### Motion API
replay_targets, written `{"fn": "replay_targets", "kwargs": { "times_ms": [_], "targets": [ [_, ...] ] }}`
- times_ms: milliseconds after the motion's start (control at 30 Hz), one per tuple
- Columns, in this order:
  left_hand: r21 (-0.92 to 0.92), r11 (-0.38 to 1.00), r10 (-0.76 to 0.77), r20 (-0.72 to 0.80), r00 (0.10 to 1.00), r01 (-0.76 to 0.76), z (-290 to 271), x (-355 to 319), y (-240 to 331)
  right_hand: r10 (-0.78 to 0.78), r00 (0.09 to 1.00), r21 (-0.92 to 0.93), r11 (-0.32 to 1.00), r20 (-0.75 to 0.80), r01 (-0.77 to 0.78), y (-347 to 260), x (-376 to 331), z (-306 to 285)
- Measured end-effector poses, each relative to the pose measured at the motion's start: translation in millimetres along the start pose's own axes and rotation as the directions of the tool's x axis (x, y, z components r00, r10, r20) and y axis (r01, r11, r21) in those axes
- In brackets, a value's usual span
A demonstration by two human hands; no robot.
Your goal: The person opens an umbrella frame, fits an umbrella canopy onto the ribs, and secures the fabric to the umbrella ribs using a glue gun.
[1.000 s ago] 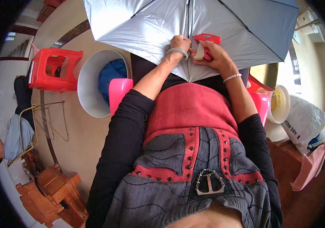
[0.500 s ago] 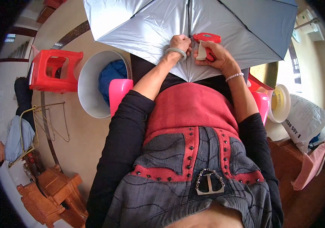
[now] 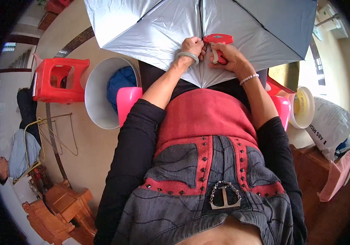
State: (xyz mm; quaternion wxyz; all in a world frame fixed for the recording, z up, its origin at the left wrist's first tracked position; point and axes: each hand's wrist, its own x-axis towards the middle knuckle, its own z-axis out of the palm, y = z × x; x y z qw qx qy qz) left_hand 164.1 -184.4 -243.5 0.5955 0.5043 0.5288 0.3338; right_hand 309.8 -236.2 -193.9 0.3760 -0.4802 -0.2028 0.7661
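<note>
One silver umbrella [image 3: 150, 28], pinched by left hand [image 3: 192, 45]; one red tagging gun [image 3: 218, 41], gripped in right hand [image 3: 230, 57]. Two pink buckets [image 3: 128, 102], one red stool [image 3: 58, 79]. Tan floor [image 3: 85, 143].

Umbrella [image 3: 150, 28] silvery matt cloth; tagging gun [image 3: 218, 39] glossy red plastic.

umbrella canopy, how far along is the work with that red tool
Done: the silver umbrella canopy lies spread open over the lap. In hand: the right hand grips a red hand tool against the seam by a rib, while the left hand pinches the fabric there. What is left cannot be judged; other ribs show no visible marks.
</note>
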Motion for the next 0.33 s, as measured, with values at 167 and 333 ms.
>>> {"fn": "replay_targets", "kwargs": {
  "times_ms": [167, 333],
  "targets": [
    [0.028, 0.999, 0.025, -0.017, 1.000, -0.025, 5, 9, 0, -0.045, 0.999, -0.104, 0.993, 0.029, 0.048, 9, 29, -28],
    [0.683, 0.711, 0.438, -0.243, 0.865, -0.169, 2, 37, 3, -0.402, 0.915, -0.159, 0.903, 0.015, 0.399, 18, 32, -3]
  ]
}}
